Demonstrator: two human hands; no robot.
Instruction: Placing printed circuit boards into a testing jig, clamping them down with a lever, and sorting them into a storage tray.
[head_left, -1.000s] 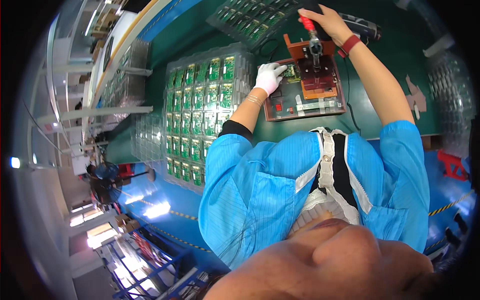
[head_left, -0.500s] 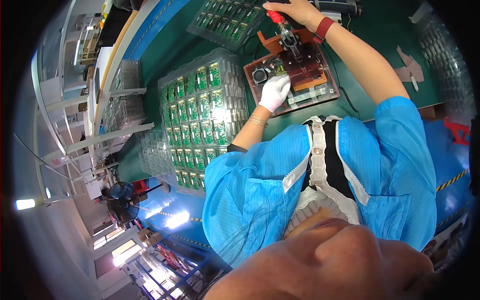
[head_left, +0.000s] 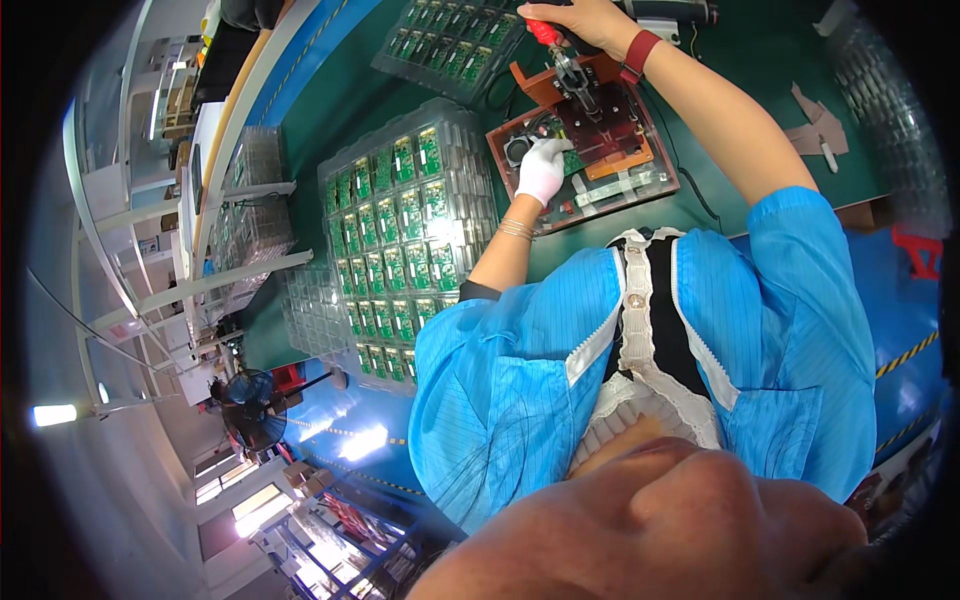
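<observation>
A test fixture (head_left: 655,184) with a reddish-brown frame stands on the bench in front of me. My right hand (head_left: 585,22), bare with a red wristband, is wrapped round the red handle (head_left: 543,32) of a toggle clamp (head_left: 573,78) mounted on it. Under the clamp lies a dark see-through pressure plate (head_left: 606,135). My left hand (head_left: 542,172), in a white glove, is closed at the fixture's left side, its fingertips on a green circuit board (head_left: 572,160). The glove hides part of the board. Close by is a small black fan (head_left: 518,149).
Stacked clear trays (head_left: 465,150) of green circuit boards stand left of the fixture, with another board tray (head_left: 445,45) behind. A white pen-like stick (head_left: 828,157) lies by tan scraps at right. A black cable (head_left: 695,195) curves along the fixture's right side.
My left hand has shifted slightly left and away from the pressure plate, and the green board now shows beside its fingers. My right hand stays on the clamp handle, slightly farther left.
</observation>
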